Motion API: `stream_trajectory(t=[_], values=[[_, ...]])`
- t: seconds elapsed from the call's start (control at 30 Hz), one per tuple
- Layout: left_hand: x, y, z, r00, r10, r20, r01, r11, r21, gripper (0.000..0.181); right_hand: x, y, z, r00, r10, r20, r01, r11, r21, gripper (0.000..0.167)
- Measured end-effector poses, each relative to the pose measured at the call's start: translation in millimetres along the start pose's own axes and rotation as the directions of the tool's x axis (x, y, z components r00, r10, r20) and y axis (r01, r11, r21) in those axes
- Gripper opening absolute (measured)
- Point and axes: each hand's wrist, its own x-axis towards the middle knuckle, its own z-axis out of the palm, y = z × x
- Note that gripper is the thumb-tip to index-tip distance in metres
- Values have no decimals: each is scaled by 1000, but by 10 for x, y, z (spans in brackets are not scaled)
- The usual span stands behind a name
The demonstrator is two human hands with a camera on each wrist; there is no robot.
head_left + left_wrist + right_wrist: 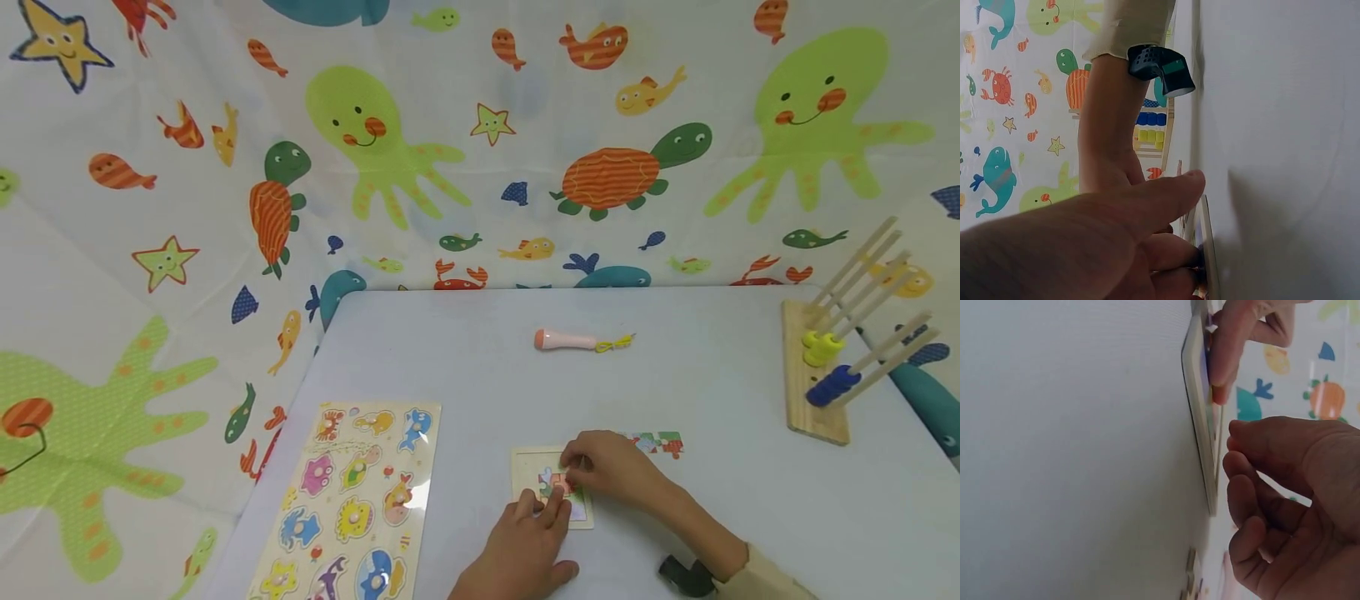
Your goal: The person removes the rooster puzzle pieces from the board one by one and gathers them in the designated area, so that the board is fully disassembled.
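Observation:
A small square puzzle board [527, 460] with a light wooden rim lies on the table, with colourful pieces [546, 479] inside; its edge [1209, 244] shows in the left wrist view. My left hand [522, 546] [1104, 237] rests its fingertips on the pieces, thumb held out to the side. Over the board's right part, my right hand [618, 471] [1297, 494] has thumb and index finger close together, other fingers loosely curled, and no piece shows between them. In the right wrist view its fingertips are beside the board [1194, 394], apart from it. Joined loose pieces [667, 443] lie behind the right hand.
A large sea-animal puzzle board [372, 500] lies at the left. A pink torch-like object [567, 340] with a yellow cord lies further back. At the right stands a wooden peg rack [798, 375] with yellow and blue beads. A patterned cloth [480, 75] hangs behind the table.

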Motion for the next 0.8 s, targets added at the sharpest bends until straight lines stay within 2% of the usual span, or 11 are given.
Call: stream_trajectory(t=[0.17,0.4,0.6,0.7,0.8], values=[[-5,-4,18,1000,11,-26,-11,1000,9,69,48,-52,87,1000,3,24,-3,1000,1,9],[-3,-24,41,999,17,28,-18,999,33,72,62,-38,171,1000,12,24,-12,1000,-9,5],[-17,-70,88,996,78,-53,-75,995,61,70,57,-45,181,1000,22,22,-22,1000,2,3],[-17,-56,92,995,86,-51,-83,995,56,71,60,-50,177,1000,16,23,-17,1000,13,3],[-9,-38,89,997,74,-24,-74,997,15,72,55,-54,172,1000,9,16,-9,1000,20,4]])
